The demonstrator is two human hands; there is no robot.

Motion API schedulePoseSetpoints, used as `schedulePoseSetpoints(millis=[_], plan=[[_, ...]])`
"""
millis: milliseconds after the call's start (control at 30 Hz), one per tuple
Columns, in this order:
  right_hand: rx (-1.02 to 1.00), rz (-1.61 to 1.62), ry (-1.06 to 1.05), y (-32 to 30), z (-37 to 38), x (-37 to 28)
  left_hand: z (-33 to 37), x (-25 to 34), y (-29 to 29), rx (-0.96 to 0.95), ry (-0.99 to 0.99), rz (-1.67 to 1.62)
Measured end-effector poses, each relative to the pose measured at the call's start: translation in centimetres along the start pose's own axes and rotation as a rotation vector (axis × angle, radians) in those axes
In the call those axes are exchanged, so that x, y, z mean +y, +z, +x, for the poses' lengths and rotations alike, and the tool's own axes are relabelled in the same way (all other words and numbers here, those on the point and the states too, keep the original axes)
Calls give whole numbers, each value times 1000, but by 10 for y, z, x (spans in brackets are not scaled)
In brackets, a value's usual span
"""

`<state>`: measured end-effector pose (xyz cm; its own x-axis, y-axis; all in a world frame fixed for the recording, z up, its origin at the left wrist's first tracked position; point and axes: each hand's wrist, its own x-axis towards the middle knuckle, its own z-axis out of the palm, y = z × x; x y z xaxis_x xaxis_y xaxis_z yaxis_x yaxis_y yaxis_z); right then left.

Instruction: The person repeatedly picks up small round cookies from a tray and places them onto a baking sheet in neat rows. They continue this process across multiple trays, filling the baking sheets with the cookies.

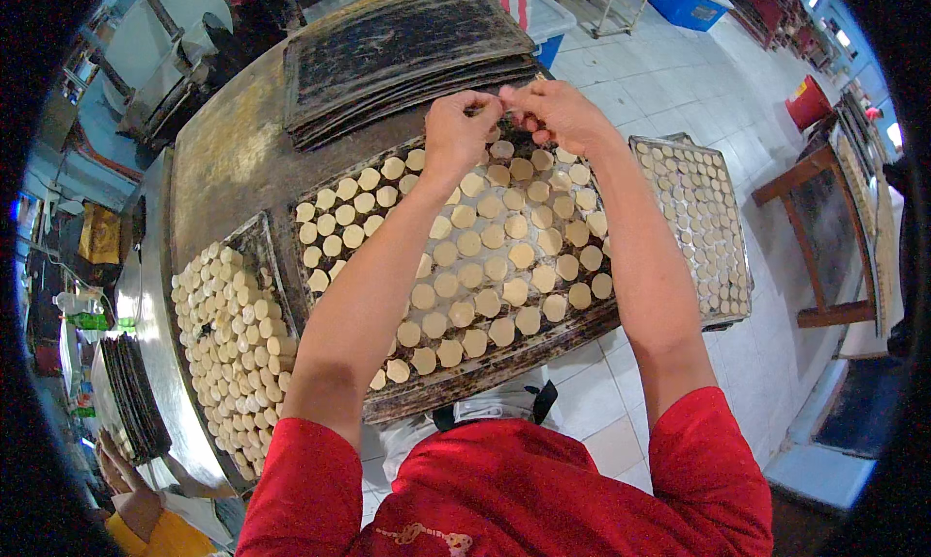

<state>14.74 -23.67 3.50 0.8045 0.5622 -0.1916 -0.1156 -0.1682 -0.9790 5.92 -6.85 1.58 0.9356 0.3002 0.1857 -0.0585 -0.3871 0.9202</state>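
Note:
Both of my arms reach over a dark baking tray set with rows of pale round dough pieces. Above its far edge, my left hand is closed, thumb and fingertips pinched together. Beside it my right hand also has its fingers curled in a pinch, and the fingertips of the two hands nearly meet. What lies between the fingers, if anything, is too small to make out. On the left, a second tray carries a dense pile of thicker dough pieces.
Beyond my hands lies a stack of blackened baking trays on the worn table. Another filled tray stands to the right. A wooden table and red bucket are farther right. At lower left, another person's hand shows.

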Motion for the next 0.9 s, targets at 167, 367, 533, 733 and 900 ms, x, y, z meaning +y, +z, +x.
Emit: schedulePoseSetpoints(millis=[167,367,533,733,900], plan=[[33,-935,-213,-11,37,22,0,-26,1,-97,-66,-46],[265,-940,-271,-12,27,28,2,-38,-5,-135,-136,-208],[339,-974,-257,-4,26,30,-1,-26,-3,-82,-81,-215],[5,-516,-355,-7,12,8,-2,-18,-8,-123,-71,-207],[-53,-543,-341,-7,9,6,-2,-17,-4,-113,-87,-256]])
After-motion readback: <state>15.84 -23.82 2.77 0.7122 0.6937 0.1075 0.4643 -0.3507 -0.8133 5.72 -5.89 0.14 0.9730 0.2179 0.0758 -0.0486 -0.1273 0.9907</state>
